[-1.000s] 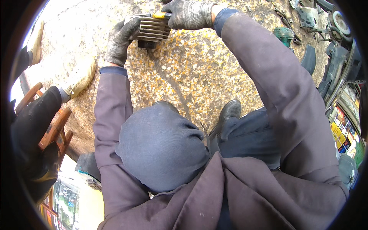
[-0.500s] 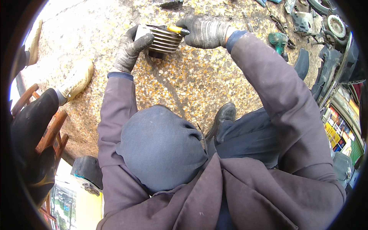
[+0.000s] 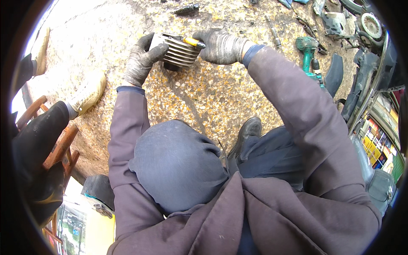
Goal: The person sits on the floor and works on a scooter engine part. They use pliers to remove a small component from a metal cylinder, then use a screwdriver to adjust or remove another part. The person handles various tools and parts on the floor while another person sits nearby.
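"So, where is the block (image 3: 182,54)?"

"At the top of the view, between the two hands, fins facing the wearer. It is grey metal, slightly tilted, with a dark foot (image 3: 171,66) under it."

"Does it rest on the ground (image 3: 221,85)?"

"I cannot tell; it may be held just above the speckled surface."

"And the left hand (image 3: 143,57)?"

"Gloved, its grip closed on the block's left end, thumb over the near side."

"What about the right hand (image 3: 221,46)?"

"Gloved too, closed around a yellow tool (image 3: 192,41) with a dark end. The yellow part lies along the block's top right edge; whether its tip touches the metal is too small to tell."

"What lies farther off?"

"Beyond the block, a black tool (image 3: 187,9). Right of that, a thin rod (image 3: 273,30). A green drill (image 3: 304,44) lies past the right forearm, with a dark curved panel (image 3: 335,74) near it and a wheel (image 3: 371,26) up in the corner."

"And on the left?"

"Another person's pale shoe (image 3: 90,94), well apart from the block, and a wooden chair (image 3: 63,146) beside that person's dark-clad leg (image 3: 40,129)."
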Action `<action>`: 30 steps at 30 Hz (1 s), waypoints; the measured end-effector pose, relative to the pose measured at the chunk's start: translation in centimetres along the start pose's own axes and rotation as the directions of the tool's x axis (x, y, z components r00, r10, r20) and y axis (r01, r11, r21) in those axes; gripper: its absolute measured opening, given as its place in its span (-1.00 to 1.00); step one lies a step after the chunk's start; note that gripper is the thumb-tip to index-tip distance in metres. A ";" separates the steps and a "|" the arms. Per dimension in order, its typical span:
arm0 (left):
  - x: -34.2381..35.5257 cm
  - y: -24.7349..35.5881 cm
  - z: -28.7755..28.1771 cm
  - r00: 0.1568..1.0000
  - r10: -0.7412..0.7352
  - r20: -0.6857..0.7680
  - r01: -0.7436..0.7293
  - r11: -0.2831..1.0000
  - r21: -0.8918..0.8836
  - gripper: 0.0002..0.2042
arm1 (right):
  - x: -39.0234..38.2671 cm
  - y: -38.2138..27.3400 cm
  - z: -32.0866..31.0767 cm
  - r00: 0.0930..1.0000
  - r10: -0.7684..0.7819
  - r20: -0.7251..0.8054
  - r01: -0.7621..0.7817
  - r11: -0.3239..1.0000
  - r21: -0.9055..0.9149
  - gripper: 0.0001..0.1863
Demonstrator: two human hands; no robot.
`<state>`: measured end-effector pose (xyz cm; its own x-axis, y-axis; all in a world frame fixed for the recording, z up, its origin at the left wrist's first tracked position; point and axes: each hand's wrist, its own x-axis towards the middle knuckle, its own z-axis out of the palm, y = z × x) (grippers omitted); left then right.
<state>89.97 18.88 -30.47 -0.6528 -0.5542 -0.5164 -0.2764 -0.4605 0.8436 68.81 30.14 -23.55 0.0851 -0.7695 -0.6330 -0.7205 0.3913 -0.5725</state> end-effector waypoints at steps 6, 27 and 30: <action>-0.3 2.0 3.6 0.979 0.104 -0.175 0.025 0.790 0.612 -0.13 | -0.7 -0.8 2.2 0.990 0.109 -0.091 -0.095 0.985 0.147 -0.59; 0.4 1.8 4.2 0.984 0.096 -0.152 0.050 0.666 0.744 -0.11 | -1.0 2.9 4.5 0.988 0.084 -0.130 -0.041 0.952 0.304 -0.56; 0.5 1.9 4.3 0.986 0.105 -0.133 0.020 0.704 0.710 -0.11 | -1.1 2.4 4.0 0.988 0.101 -0.120 -0.068 0.965 0.252 -0.53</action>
<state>86.06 20.67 -28.48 -0.5789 -0.6868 -0.4396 -0.7086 0.1571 0.6879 69.72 33.95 -26.24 -0.0716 -0.7810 -0.6204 -0.5280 0.5574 -0.6407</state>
